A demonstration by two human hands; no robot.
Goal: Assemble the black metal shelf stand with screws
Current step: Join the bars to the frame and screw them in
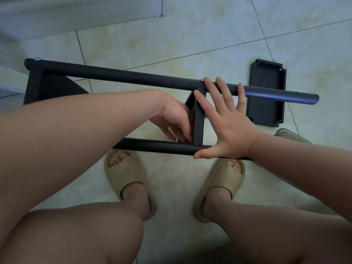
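Observation:
The black metal shelf stand lies on its side across the tiled floor. Its far tube (133, 78) runs from upper left to right, and its near tube (152, 146) passes just in front of my feet. A middle shelf panel (198, 119) stands edge-on between the two tubes. My right hand (224, 122) is spread flat, fingers straight, against the panel's right side and the far tube, thumb on the near tube. My left hand (175, 121) reaches in from the left, fingers curled at the panel's lower corner by the near tube; what they pinch is hidden. A screw head (201, 80) shows on the far tube.
A loose black shelf tray (266, 103) lies flat on the floor behind the far tube at right. Another shelf panel (49, 86) is fixed at the stand's left end, with a screw (38, 59) above it. My feet in beige slippers (129, 178) stand below. A white baseboard (82, 14) runs along the top left.

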